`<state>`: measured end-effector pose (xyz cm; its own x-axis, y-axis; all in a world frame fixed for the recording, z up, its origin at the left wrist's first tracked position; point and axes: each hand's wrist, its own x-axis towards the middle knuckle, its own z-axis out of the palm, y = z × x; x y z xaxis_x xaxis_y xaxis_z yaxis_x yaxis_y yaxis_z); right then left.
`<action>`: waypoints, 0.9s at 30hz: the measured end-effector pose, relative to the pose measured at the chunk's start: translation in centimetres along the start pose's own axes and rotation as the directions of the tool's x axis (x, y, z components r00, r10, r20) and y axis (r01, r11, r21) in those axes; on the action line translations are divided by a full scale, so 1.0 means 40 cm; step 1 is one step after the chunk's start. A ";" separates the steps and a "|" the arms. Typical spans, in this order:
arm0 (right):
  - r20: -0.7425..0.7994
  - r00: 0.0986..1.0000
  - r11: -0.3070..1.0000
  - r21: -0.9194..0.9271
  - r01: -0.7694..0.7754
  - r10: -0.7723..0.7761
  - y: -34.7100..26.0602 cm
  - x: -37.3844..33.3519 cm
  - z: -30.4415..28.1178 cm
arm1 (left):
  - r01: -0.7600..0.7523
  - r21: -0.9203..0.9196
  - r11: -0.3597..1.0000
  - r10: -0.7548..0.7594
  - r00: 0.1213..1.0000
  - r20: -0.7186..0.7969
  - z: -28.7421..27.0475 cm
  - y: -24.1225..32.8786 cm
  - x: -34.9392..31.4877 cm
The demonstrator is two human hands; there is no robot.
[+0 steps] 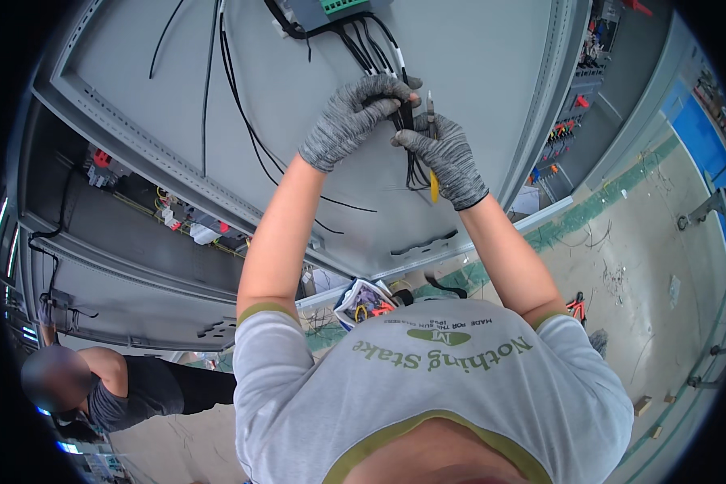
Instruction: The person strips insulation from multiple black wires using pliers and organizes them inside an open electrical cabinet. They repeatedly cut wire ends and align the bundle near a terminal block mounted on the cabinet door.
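The gloved left hand reaches over the grey panel, thumb and fingers drawn together and pinching a bundle of black cables. The bundle hangs toward the right side of the panel, below a grey device with a green terminal block at the panel's visible top; white sleeves show on some of the cables. The gloved right hand is curled just beside the bundle's right side, holding a slim hand tool along its palm, with the metal tip pointing up past the fingers and the yellow handle showing below. The right thumb is close to the cables, but whether it presses on them I cannot tell. Under both hands the loose cable ends curve down toward the panel's lower edge. Farther left, long thin black wires hang down the panel, well apart from the bundle. A dark slot lies near the panel's lower edge, and just beyond that edge is an open container of tools. At the far lower left, another person stands by a neighbouring cabinet.
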<state>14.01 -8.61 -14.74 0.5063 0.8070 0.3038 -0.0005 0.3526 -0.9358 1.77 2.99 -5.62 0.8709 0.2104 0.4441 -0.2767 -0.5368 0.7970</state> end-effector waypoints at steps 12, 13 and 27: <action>-0.009 0.999 0.976 0.214 -0.028 0.031 -0.030 -0.014 0.008 | -0.034 -0.116 0.993 0.026 0.997 -0.068 0.055 -0.061 -0.007; -0.013 1.000 0.980 0.199 -0.017 0.020 -0.028 -0.012 0.007 | -0.010 -0.084 0.996 0.005 0.999 -0.050 0.048 -0.052 -0.003; 0.029 0.945 0.824 -0.482 0.298 -0.325 -0.264 0.145 0.010 | 0.097 0.068 0.993 -0.094 0.994 -0.049 0.015 -0.026 -0.002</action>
<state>16.61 -7.45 -3.02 0.4539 0.6622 0.5962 0.5662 0.3023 -0.7669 2.22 3.05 -6.74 0.8721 0.2999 0.3868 -0.1625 -0.5680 0.8068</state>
